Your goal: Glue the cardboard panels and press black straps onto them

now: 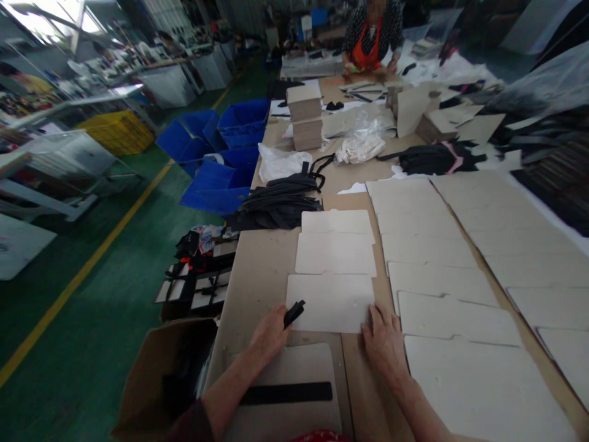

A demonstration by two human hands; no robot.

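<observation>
My left hand is closed round a small black piece at the lower left corner of a pale cardboard panel. Flat on the table lies my right hand, fingers spread, its fingertips touching that panel's lower right corner. Two more pale panels lie in a column just beyond it. Below my hands lies another panel with a black strip across it.
Rows of pale panels cover the table to the right. A pile of black straps, plastic bags and stacked boards lie farther off. A person works at the far end. An open carton and blue bins stand at left.
</observation>
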